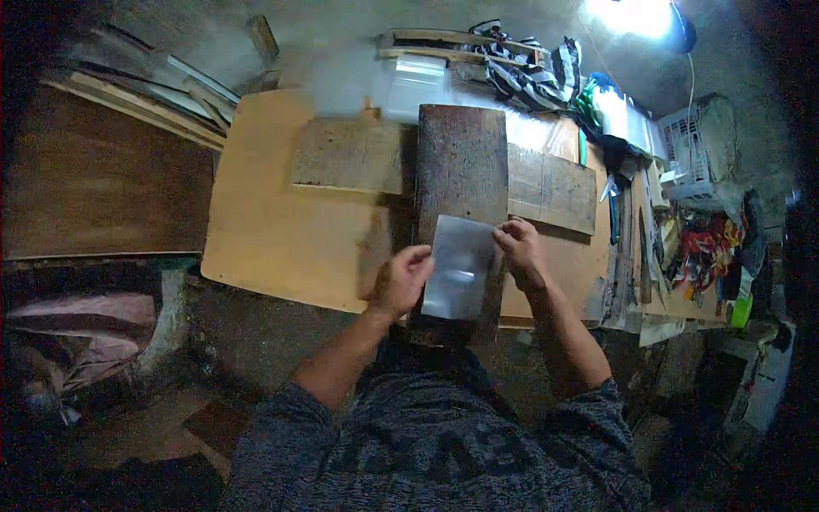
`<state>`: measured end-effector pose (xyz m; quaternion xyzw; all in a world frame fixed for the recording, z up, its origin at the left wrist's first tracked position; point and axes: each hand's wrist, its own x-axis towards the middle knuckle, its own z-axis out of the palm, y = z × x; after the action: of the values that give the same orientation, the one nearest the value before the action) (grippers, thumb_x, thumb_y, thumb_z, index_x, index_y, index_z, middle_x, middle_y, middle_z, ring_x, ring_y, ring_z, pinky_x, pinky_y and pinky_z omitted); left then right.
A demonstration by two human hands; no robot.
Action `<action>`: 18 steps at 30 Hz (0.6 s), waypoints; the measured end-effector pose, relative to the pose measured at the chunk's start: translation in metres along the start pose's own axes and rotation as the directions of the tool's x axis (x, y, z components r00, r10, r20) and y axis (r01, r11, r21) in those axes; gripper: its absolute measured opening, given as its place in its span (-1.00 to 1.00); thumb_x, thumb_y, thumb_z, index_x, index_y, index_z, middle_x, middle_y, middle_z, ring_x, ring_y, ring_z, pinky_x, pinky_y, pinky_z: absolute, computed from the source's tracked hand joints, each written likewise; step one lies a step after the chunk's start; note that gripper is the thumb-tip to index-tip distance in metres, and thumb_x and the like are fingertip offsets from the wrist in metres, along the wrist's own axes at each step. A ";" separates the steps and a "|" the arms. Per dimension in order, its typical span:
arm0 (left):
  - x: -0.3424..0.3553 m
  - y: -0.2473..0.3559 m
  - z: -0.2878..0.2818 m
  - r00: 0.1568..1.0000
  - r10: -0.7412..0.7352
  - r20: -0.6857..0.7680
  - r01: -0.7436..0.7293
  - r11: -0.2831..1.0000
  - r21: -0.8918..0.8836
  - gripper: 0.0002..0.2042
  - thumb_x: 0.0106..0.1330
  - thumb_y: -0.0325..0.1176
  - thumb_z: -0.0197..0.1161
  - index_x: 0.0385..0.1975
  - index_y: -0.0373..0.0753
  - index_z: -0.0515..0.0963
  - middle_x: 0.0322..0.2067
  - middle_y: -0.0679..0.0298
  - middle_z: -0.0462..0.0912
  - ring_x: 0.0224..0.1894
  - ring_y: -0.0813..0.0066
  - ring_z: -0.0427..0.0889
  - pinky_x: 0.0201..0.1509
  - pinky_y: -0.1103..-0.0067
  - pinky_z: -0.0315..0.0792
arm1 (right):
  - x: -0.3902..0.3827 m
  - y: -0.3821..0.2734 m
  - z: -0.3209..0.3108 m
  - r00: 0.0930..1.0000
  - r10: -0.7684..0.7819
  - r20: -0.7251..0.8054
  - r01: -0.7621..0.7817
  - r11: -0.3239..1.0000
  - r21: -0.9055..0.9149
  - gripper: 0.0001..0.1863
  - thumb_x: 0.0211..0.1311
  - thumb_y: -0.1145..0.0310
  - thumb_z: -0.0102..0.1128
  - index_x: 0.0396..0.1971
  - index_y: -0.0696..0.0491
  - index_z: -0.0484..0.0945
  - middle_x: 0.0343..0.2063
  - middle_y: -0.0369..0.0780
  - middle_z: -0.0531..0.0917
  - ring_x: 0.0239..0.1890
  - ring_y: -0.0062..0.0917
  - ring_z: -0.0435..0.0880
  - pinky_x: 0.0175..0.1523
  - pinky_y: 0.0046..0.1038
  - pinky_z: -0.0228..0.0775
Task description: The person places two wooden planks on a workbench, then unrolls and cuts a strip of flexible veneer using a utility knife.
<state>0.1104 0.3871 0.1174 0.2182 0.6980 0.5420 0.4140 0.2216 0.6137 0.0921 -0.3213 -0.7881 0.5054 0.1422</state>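
Clear sheet (459, 271) between two hands, over a rough board (462, 162)

Positioned over the near half of the board: thin, rectangular, translucent, smooth, with pale glare low on its surface. Cannot tell whether resting on the wood.

At the sheet's upper right corner, right hand (522, 253), thumb and forefinger pinched together on the film. By its left edge, left hand (403, 280), fingers curled, thumb close to them; cannot tell whether gripping.

Underneath, dark, long, narrow wood, coarse-grained and scuffed. To either side, shorter weathered planks (345, 155), flat on a smooth tan table (273, 235) with rounded corners. Beyond, glossy clear plastic (418, 78) and tangled black-and-white straps (529, 88). Far right, a pale lattice basket (682, 136).
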 end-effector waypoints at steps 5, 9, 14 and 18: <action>-0.008 -0.043 -0.005 0.924 -0.029 -0.382 0.022 1.000 -0.023 -0.60 0.23 -0.39 0.19 0.05 -0.38 0.35 -0.19 0.07 0.56 -0.20 0.42 0.58 -0.10 0.53 0.44 | -0.003 -0.010 0.013 0.959 0.276 0.067 -0.284 0.935 0.210 -0.86 0.18 0.40 0.18 -0.50 0.15 0.52 -0.64 -0.35 0.46 -0.59 -0.66 0.39 -0.47 -0.55 0.27; 0.000 -0.068 -0.010 0.928 0.037 -0.371 0.085 0.948 0.307 -0.51 0.19 -0.40 0.21 0.12 -0.37 0.29 -0.21 0.03 0.56 -0.16 0.28 0.57 -0.10 0.43 0.44 | -0.009 0.009 0.024 0.924 0.376 0.065 -0.378 0.879 0.289 -0.86 0.16 0.38 0.20 -0.47 0.15 0.54 -0.64 -0.34 0.50 -0.59 -0.65 0.41 -0.47 -0.55 0.29; 0.001 -0.058 -0.017 0.946 0.011 -0.324 0.022 0.995 0.098 -0.50 0.20 -0.34 0.20 0.13 -0.37 0.28 -0.26 0.02 0.54 -0.24 0.15 0.55 -0.11 0.37 0.43 | -0.005 0.004 0.026 0.946 0.320 0.046 -0.323 0.927 0.193 -0.80 0.08 0.34 0.27 -0.42 0.18 0.57 -0.55 -0.23 0.57 -0.51 -0.53 0.50 -0.37 -0.47 0.35; -0.011 -0.007 -0.010 0.906 0.269 -0.328 -0.134 0.915 0.380 -0.53 0.16 -0.41 0.18 0.11 -0.31 0.32 -0.16 0.05 0.47 -0.09 0.11 0.45 0.03 0.34 0.33 | 0.004 -0.020 0.023 0.956 -0.174 -0.238 0.083 0.934 -0.347 -0.75 -0.03 0.30 0.31 -0.45 0.19 0.61 -0.23 -0.01 0.57 -0.15 -0.14 0.51 0.02 -0.25 0.34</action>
<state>0.1096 0.3711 0.1150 0.2530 0.8218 0.4817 0.1692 0.1986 0.5947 0.0987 -0.3526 -0.8555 0.3067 0.2230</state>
